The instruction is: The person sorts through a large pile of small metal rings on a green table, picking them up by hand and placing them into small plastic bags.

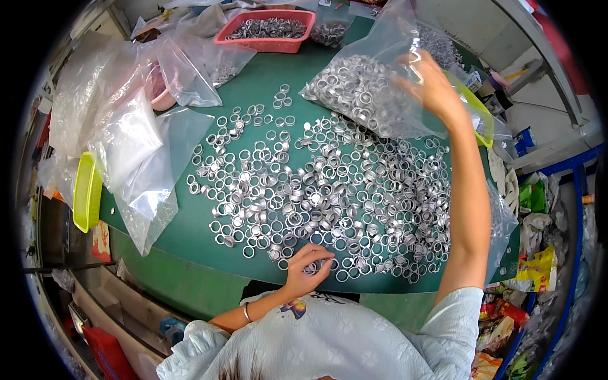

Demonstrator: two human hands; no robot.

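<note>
Many small silver metal rings (329, 190) lie spread in a loose heap over the green tabletop (190, 234). At the near edge of the heap, my left hand (308, 269) is curled, with a few rings showing inside its fingers. A clear plastic bag (361, 88) bulging with the same kind of rings leans at the far right of the heap. My right hand (430, 82) is at this bag's mouth, arm stretched far forward. Its thumb and fingers are apart and partly blurred behind the shiny plastic; nothing shows between them.
A pink basin (294, 43) of small metal parts stands at the back. Clear plastic bags (136, 145) are piled at the left, beside a yellow-green tray (87, 193). Another yellow-green tray (478, 114) sits behind my right arm. A blue-framed rack (573, 234) with colourful packets stands at the right.
</note>
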